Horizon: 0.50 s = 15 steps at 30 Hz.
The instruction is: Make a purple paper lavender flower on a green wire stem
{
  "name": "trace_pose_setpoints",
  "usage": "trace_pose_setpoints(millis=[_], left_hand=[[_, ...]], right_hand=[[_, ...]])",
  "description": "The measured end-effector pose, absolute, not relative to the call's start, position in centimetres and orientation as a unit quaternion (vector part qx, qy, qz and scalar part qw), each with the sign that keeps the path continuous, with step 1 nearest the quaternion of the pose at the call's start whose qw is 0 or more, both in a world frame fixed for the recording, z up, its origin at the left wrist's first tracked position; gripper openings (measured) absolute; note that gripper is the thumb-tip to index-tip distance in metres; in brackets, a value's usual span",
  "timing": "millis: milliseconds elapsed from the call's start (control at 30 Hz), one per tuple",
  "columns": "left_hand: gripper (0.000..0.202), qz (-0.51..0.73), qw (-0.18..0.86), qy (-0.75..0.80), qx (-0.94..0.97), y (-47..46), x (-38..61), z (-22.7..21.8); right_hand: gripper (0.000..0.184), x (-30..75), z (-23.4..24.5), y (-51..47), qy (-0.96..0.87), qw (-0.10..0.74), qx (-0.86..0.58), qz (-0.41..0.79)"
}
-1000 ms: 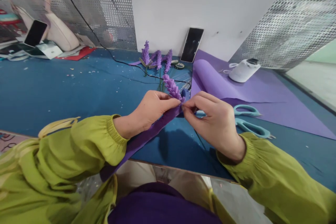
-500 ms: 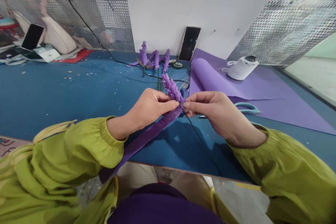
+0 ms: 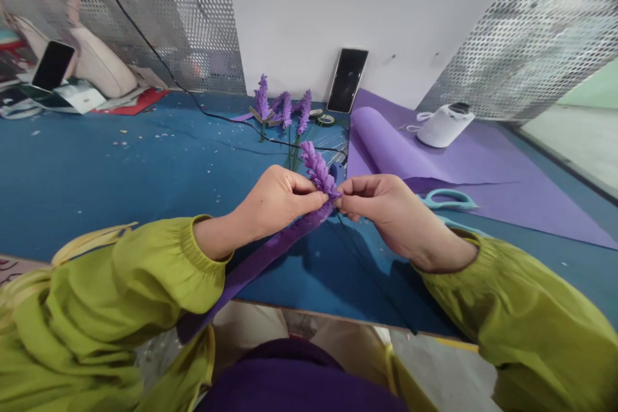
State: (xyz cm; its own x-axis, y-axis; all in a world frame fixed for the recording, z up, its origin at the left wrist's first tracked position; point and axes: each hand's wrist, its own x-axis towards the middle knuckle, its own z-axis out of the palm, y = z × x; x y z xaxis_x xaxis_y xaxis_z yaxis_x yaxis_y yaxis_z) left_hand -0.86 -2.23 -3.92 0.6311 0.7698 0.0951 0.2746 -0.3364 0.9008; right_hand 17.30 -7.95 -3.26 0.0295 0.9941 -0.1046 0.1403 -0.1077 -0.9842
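one purple flower spike (image 3: pixel 317 166), held above the worktop (image 3: pixel 159 170); your left hand (image 3: pixel 275 203) pinches its base, apparently to steady it; your right hand (image 3: pixel 393 214) grips the frilled edge between fingers, perhaps keeping it taut; one purple strip (image 3: pixel 263 257), trailing toward you.

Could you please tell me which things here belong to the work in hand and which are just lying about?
Work: flower, pinched by left hand and right hand; strip; likely scissors, sheet, back flowers.

Apparently lying about: middle phone, left phone, bag, cable.
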Motion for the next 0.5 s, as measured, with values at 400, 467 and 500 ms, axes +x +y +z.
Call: trace_pose_setpoints(millis=[400,467,500], left_hand=[[0.021,0.272,0.660,0.377,0.590,-2.70,-0.25,-3.82],[0.020,0.281,0.649,0.382,0.594,-2.77,-0.17,-3.94],[0.020,0.285,0.644,0.383,0.597,-2.78,-0.13,-4.01]], right_hand=[[0.013,17.03,-3.13,-8.07,-0.485,0.484,-0.558,0.469],[0.014,16.77,-3.28,-8.09,-0.494,0.487,-0.567,0.444],[0.014,16.66,-3.34,-8.11,-0.500,0.488,-0.572,0.431]])
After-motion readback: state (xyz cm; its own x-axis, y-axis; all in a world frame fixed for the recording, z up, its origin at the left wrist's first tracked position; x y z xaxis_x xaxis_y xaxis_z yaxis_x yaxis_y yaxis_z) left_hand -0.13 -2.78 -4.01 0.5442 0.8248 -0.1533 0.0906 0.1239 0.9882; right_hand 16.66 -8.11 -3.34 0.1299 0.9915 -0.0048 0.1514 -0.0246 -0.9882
